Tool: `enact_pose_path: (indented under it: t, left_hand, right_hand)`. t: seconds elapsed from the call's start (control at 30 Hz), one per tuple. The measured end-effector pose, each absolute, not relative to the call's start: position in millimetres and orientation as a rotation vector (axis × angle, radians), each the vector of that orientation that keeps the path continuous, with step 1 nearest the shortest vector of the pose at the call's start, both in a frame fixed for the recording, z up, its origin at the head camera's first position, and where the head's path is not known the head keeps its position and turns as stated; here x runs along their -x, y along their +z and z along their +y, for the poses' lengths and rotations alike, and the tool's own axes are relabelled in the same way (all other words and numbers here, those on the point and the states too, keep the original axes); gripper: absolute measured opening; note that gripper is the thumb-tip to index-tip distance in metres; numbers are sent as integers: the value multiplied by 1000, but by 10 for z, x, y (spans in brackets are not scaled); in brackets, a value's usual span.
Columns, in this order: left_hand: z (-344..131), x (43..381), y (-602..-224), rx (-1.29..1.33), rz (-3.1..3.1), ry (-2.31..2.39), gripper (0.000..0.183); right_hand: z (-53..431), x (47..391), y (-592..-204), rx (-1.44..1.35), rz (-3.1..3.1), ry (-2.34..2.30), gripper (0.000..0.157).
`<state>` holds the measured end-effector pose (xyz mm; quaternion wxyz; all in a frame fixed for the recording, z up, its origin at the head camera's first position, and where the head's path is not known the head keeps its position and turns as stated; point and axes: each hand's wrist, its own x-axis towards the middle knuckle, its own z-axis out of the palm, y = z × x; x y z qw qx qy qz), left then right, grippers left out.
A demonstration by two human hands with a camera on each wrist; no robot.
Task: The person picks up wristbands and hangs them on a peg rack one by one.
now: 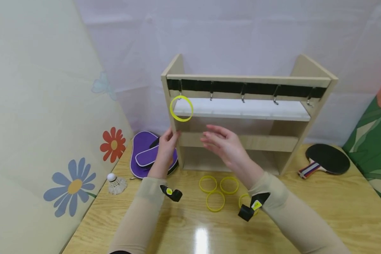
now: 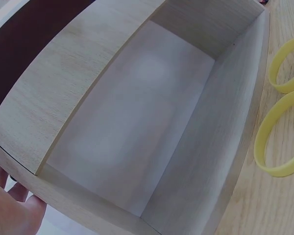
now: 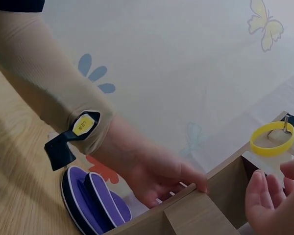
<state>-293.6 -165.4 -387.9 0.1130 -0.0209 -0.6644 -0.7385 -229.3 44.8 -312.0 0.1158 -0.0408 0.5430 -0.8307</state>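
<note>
My left hand (image 1: 167, 146) grips the left side panel of a small wooden shelf unit (image 1: 260, 143), thumb at the front edge and fingers round the outer side. In the right wrist view the same left hand (image 3: 154, 174) lies over the panel's edge. A yellow ring (image 1: 181, 120) hangs from the leftmost hook on the upper rail. Just right of it and lower, my right hand (image 1: 227, 144) hovers before the shelf with loosely bent fingers, holding nothing. Several more yellow rings (image 1: 207, 201) lie on the table; one is partly hidden by my right wrist's camera.
Hooks (image 1: 243, 98) line the dark strip to the right of the ring. A purple paddle case (image 1: 138, 148) and a shuttlecock (image 1: 116, 184) lie on the left. To the shelf's right rests a black table tennis bat (image 1: 328, 158). Decorated walls rise behind and beside the table.
</note>
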Motion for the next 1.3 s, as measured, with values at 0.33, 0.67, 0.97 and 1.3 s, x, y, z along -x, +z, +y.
enact_pose_path:
  t: [0.33,0.67,0.97,1.3]
  left_hand:
    - [-1669,2960,-3860,66,-1959,-2173,47]
    - [-1657,2964,-3853,60,-1963,-2166,43]
    - [-1659,2948,-3863,53,-1983,-2163,45]
    - [-1668,2933,-3869,57,-2013,-2148,47]
  right_hand:
    - [755,2211,-3359,175,1744,-2309,47]
    - [1094,2120,-3729,131,1858,-2190,50]
    - [1329,2029,-4037,156,1898,-2090,51]
    - [1628,1996,-4255,143,1993,-1995,52]
